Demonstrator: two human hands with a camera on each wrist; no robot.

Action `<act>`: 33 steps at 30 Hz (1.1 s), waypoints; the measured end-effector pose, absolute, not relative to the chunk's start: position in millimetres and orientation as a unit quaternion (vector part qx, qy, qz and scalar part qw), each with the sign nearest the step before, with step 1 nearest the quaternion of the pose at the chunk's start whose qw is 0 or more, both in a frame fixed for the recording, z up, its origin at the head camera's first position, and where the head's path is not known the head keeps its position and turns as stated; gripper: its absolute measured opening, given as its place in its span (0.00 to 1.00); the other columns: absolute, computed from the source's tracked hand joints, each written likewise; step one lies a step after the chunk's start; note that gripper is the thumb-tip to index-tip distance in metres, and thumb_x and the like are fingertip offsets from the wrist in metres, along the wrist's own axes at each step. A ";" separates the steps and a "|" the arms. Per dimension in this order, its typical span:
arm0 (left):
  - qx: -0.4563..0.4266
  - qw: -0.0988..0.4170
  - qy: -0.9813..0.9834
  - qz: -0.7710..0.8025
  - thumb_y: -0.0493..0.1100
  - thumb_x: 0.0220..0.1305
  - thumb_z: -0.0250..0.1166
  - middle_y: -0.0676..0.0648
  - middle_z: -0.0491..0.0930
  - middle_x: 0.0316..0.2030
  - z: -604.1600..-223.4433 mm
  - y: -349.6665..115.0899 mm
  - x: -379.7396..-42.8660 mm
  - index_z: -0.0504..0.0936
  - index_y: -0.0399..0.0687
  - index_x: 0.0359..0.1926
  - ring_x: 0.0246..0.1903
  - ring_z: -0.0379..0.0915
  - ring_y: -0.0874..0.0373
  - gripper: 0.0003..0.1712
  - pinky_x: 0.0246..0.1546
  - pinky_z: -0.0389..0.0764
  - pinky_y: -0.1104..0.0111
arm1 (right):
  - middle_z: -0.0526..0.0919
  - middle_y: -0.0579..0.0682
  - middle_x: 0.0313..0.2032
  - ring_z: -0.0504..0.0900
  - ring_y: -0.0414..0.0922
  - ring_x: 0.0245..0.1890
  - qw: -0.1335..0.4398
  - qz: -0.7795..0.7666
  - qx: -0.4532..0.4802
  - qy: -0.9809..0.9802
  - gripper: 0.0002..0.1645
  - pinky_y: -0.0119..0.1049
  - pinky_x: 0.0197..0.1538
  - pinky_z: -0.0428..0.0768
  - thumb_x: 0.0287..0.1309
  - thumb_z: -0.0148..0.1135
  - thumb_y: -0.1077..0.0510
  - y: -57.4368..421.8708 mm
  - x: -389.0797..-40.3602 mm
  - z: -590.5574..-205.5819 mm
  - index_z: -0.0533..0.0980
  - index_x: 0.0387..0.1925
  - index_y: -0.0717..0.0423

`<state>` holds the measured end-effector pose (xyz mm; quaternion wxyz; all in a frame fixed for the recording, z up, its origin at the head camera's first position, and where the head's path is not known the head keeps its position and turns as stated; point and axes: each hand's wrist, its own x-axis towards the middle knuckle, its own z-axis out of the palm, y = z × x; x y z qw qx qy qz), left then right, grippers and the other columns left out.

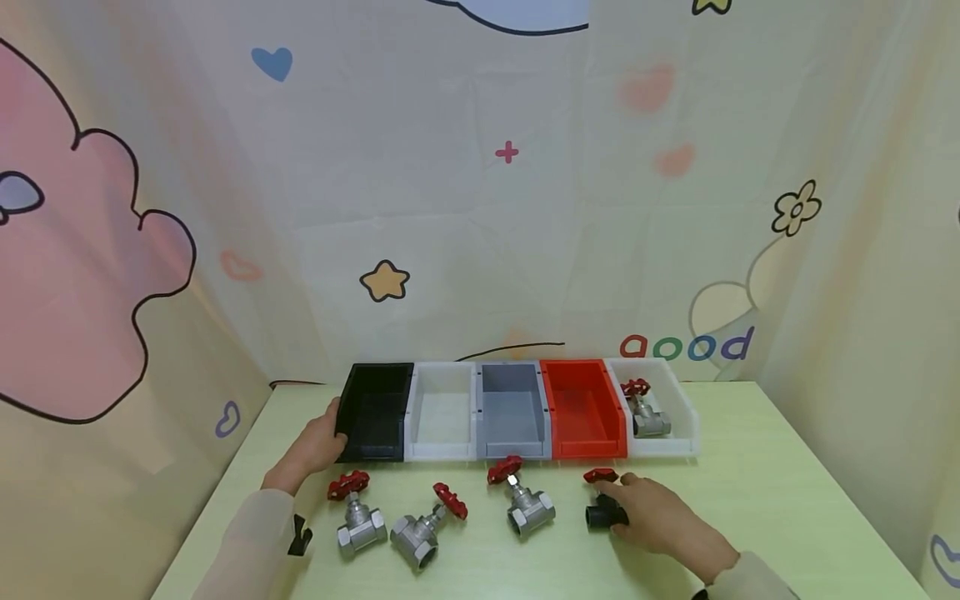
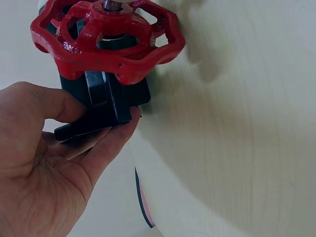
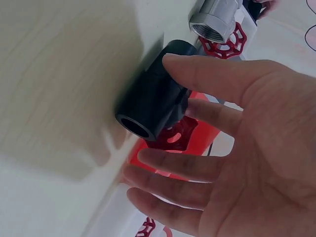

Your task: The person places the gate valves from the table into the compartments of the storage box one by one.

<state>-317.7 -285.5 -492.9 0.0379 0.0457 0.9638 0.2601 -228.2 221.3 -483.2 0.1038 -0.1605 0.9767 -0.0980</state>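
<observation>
At the left end of the bin row, my left hand (image 1: 315, 443) grips the side wall of the black bin (image 1: 375, 412). Thumb and fingers lie on either side of that wall (image 2: 116, 101) in the left wrist view. My right hand (image 1: 660, 515) is at a black valve (image 1: 597, 517) with a red handwheel (image 1: 600, 475), on the table's right part. In the right wrist view its thumb lies on the black body (image 3: 153, 91) and the index finger reaches behind, pinching it; the other fingers extend loosely past the handwheel (image 3: 175, 136).
White (image 1: 442, 452), grey (image 1: 513, 450), red (image 1: 588, 448) and another white bin (image 1: 686, 417) continue the row. The last holds a metal valve (image 1: 649, 419). Three metal valves with red handwheels, left (image 1: 360, 527), centre-left (image 1: 416, 537) and middle (image 1: 529, 508), lie in front. A printed curtain (image 1: 480, 208) hangs behind.
</observation>
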 end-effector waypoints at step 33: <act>0.034 0.041 0.964 0.262 0.35 0.66 0.51 0.22 0.66 0.63 -493.3 -284.3 -317.7 0.40 0.25 0.74 0.45 0.71 0.43 0.42 0.55 0.74 0.46 | 0.82 0.52 0.41 0.79 0.48 0.39 0.065 -0.113 -0.221 0.967 0.19 0.53 0.49 0.82 0.46 0.75 0.63 216.3 -227.1 -497.2 0.83 0.43 0.49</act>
